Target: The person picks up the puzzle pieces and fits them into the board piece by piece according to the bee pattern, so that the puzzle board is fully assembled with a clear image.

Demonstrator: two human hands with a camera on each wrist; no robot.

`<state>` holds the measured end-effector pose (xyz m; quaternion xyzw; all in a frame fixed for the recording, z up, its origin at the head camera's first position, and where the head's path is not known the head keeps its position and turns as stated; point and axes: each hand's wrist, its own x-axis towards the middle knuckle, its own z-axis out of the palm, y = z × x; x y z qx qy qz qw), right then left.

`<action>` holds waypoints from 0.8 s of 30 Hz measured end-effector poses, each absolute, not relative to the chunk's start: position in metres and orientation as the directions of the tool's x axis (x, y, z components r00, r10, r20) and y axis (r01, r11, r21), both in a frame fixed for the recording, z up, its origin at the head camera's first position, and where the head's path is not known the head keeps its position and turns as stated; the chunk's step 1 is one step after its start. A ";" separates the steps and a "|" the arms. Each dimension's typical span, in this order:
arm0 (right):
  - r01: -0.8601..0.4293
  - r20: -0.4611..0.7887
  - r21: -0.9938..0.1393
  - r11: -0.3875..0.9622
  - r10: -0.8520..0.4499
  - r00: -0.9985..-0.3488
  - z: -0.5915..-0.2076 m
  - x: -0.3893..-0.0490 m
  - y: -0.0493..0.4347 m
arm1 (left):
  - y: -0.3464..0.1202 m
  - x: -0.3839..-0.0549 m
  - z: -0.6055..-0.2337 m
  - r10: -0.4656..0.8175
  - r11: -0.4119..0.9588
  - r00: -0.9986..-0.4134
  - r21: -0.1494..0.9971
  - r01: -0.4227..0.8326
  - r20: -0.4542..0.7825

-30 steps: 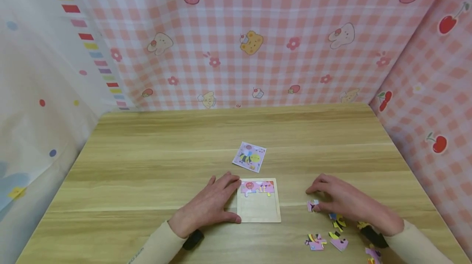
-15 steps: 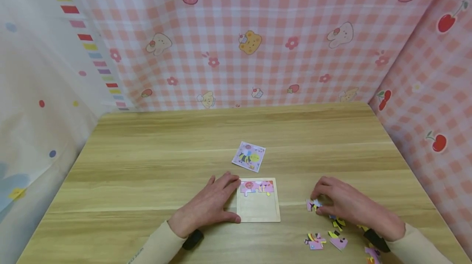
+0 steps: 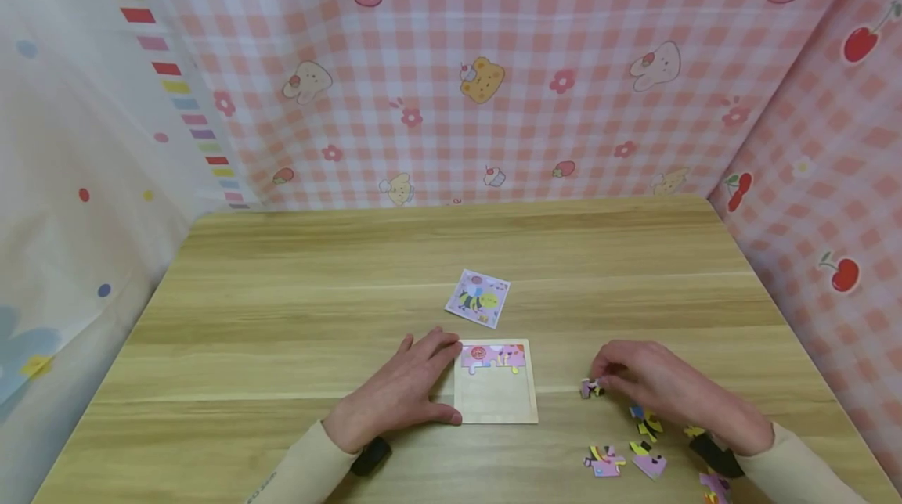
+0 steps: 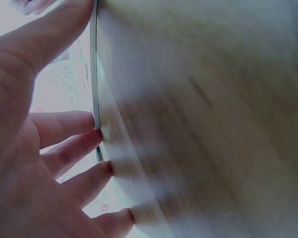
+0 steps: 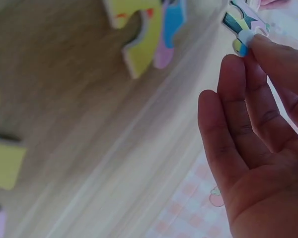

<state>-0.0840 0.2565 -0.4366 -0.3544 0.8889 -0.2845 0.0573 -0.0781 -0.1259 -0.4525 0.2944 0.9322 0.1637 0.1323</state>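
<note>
My left hand (image 3: pixel 398 388) lies at the left side of a square wooden puzzle tray (image 3: pixel 530 410). Its thumb and fingertips touch the tray's left edge, also in the left wrist view, where the fingers (image 4: pixel 82 181) are fairly straight. Joined pink pieces (image 3: pixel 493 356) fill the tray's top row. To the right, my right hand (image 3: pixel 655 383) pinches a pink, black and yellow puzzle piece (image 3: pixel 589 388) between thumb and fingers. The right wrist view shows that piece (image 5: pixel 238 22) at the fingertips, partly hidden by the thumb.
Loose puzzle pieces lie below the right hand: one blue and yellow (image 3: pixel 646 424), one pink and yellow (image 3: pixel 604 462), one pink (image 3: pixel 650 461), others near the wrist. A bee picture card (image 3: pixel 478 299) lies beyond the tray. Checked cloth (image 3: pixel 521 128) hangs behind the wooden table (image 3: pixel 282 293).
My right hand has closed its thumb and fingers on the puzzle piece and lifted or tilted it, shifting slightly left. The left hand and tray stay put.
</note>
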 end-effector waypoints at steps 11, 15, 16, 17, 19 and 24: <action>-0.547 0.120 -0.612 0.571 -0.618 -0.777 -0.425 -0.084 0.238 | -0.126 -0.078 -0.454 0.595 0.765 -0.795 0.391 0.512 -0.122; -0.541 0.125 -0.606 0.583 -0.602 -0.788 -0.419 -0.085 0.230 | -0.126 -0.078 -0.454 0.596 0.762 -0.794 0.395 0.512 -0.122; -0.542 0.127 -0.604 0.584 -0.600 -0.790 -0.418 -0.085 0.228 | -0.127 -0.078 -0.454 0.597 0.762 -0.793 0.396 0.513 -0.121; -0.546 0.132 -0.599 0.586 -0.600 -0.789 -0.417 -0.085 0.226 | -0.127 -0.078 -0.454 0.597 0.761 -0.793 0.399 0.512 -0.121; -0.551 0.143 -0.596 0.585 -0.597 -0.789 -0.415 -0.085 0.223 | -0.127 -0.078 -0.454 0.596 0.761 -0.793 0.402 0.509 -0.126; -0.552 0.162 -0.593 0.586 -0.585 -0.795 -0.413 -0.086 0.214 | -0.127 -0.077 -0.454 0.598 0.757 -0.792 0.413 0.506 -0.126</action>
